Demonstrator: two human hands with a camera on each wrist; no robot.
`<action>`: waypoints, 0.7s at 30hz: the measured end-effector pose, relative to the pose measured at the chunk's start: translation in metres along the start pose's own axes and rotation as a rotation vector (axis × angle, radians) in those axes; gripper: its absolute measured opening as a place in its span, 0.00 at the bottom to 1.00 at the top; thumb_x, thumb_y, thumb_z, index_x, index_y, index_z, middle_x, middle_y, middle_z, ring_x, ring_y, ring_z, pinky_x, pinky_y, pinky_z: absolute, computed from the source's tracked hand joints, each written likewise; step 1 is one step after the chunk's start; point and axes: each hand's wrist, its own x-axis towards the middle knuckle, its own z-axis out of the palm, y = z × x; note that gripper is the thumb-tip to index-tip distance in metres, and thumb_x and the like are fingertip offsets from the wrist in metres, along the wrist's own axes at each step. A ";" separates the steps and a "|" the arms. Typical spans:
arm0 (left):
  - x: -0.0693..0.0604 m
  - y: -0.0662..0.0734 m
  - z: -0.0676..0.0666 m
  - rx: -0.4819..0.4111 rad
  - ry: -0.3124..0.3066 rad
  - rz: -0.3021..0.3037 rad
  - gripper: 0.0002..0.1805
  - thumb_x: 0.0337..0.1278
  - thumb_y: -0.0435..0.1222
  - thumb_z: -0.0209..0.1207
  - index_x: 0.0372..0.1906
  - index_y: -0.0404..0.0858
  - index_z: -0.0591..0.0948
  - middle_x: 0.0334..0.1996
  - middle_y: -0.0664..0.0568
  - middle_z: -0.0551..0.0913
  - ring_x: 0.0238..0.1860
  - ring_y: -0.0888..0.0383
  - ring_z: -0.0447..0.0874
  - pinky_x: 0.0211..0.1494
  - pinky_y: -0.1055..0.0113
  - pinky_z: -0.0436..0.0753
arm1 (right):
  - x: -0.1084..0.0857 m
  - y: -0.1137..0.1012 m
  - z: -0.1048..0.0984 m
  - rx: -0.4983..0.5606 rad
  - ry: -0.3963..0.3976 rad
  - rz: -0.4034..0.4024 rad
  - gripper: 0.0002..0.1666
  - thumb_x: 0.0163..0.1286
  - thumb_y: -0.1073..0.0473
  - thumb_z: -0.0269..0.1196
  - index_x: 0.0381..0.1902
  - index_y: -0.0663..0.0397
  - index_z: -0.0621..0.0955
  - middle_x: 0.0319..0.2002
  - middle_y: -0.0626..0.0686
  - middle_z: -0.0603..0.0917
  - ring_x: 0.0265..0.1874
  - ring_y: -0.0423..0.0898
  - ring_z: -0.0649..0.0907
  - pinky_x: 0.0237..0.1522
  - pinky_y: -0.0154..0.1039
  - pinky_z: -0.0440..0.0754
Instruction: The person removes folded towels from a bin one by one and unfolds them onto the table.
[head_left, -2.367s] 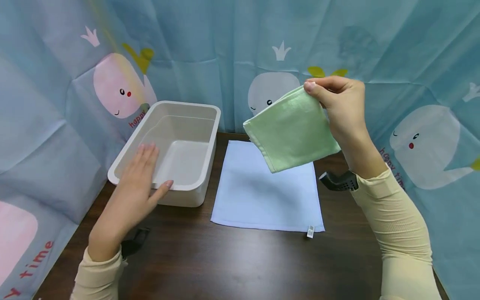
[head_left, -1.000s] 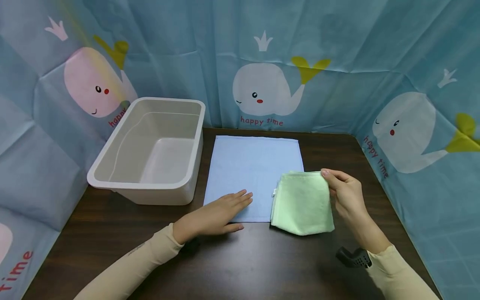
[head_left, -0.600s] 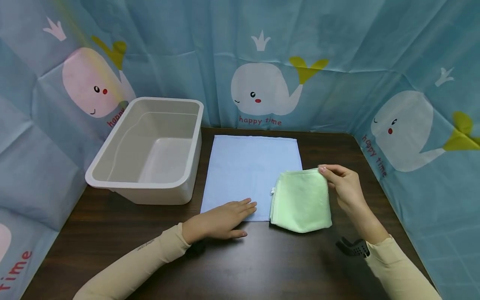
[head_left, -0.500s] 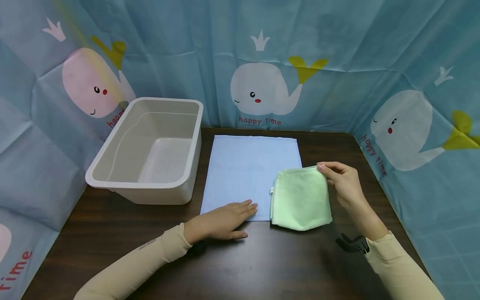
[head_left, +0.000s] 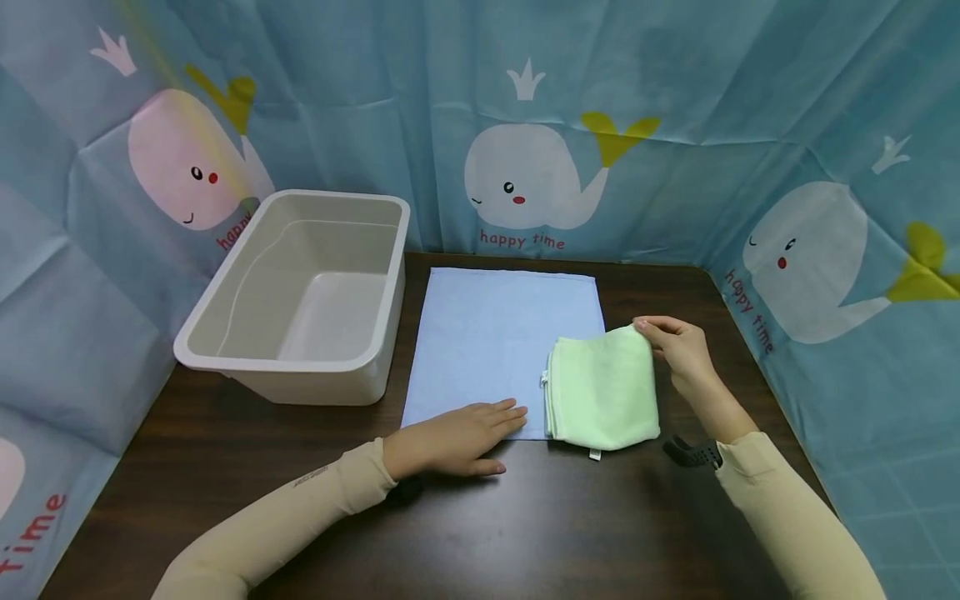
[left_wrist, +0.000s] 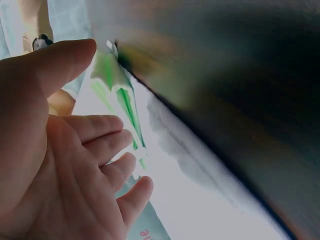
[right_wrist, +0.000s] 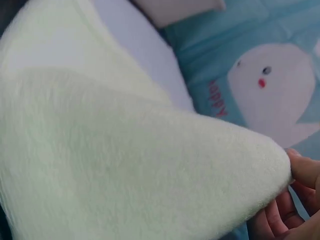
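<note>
Green cloth (head_left: 600,392): has come down since the earliest frame, where it hung in mid-air; now spread over the right front part of the blue cloth (head_left: 495,333), reaching past its right edge above the table (head_left: 480,533).
Left hand (head_left: 461,437): shifted from the tub (head_left: 322,386) to the blue cloth's front edge; palm down, fingers stretched out and gripping nothing, thumb held apart. Whether it presses the cloth, I cannot tell.
Right hand (head_left: 686,354): beside the green cloth's far right corner, pinching that corner between thumb and fingers and holding it slightly raised.
Sleeves (head_left: 277,517): two, cream, one arm slanting in from the lower left, the other from the lower right.
Cloths: two, one green and one blue, the blue one flat.
Tub: one, pale grey, left of the blue cloth and apart from it.
White tags (head_left: 544,380): two, one at the green cloth's left edge, one poking out below its front edge.
Curtain (head_left: 660,67): blue, behind the table, with three whole whales (head_left: 517,177), one pink, two white.
</note>
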 end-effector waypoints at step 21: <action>0.016 0.017 0.006 0.027 -0.034 0.070 0.40 0.71 0.54 0.52 0.79 0.40 0.54 0.80 0.53 0.52 0.81 0.54 0.48 0.80 0.59 0.60 | 0.043 0.047 -0.007 -0.452 0.043 -0.011 0.23 0.69 0.46 0.65 0.49 0.58 0.86 0.53 0.61 0.84 0.40 0.44 0.80 0.36 0.34 0.80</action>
